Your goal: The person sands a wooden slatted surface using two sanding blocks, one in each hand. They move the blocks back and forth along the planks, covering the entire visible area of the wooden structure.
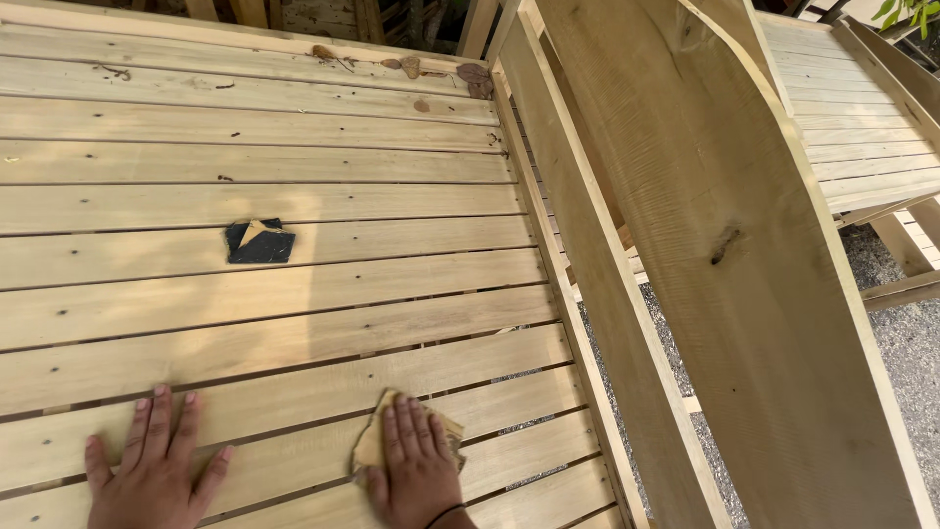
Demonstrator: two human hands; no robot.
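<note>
Sandpaper [377, 441], a tan folded sheet, lies on the slatted wooden panel [294, 196] near its right edge, pinned under my right hand [416, 465], whose fingers lie close together and flat on it. My left hand [157, 460] rests spread on bare slats beside it. A dark sandpaper piece [259, 242] sits farther up.

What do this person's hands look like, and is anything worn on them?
Both are bare: no gloves, no sleeves in view. The left hand shows short, pale nails and no rings. The right hand has a thin dark band around its wrist.
</note>
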